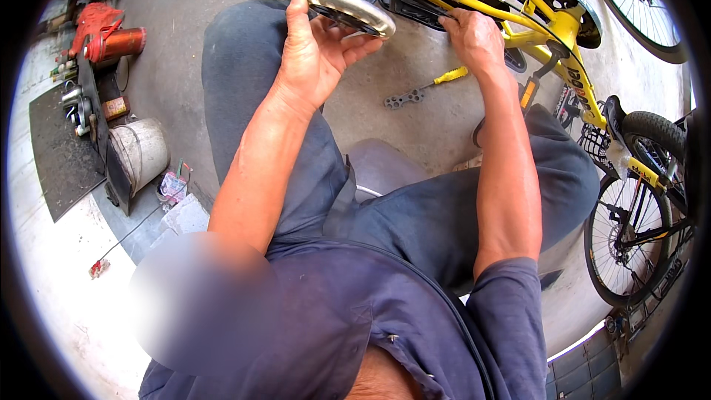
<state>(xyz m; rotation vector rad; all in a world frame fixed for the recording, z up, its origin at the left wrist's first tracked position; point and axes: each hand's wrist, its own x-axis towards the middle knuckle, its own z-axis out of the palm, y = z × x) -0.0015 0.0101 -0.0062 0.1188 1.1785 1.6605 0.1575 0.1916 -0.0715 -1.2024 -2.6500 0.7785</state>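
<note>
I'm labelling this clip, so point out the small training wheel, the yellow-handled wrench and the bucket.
training wheel (352,9), head view, on its rim.
yellow-handled wrench (424,90), head view, mid-shaft.
bucket (144,150), head view, on its side wall.

Both bare forearms reach away from the seated body, elbows bent. The left hand (315,52) is raised, palm turned toward the face, thumb up along its left side and fingers curled shut — gripping. The right hand (474,37) stretches farther out to the right, knuckles up, fingers pressed down and closed.
</note>
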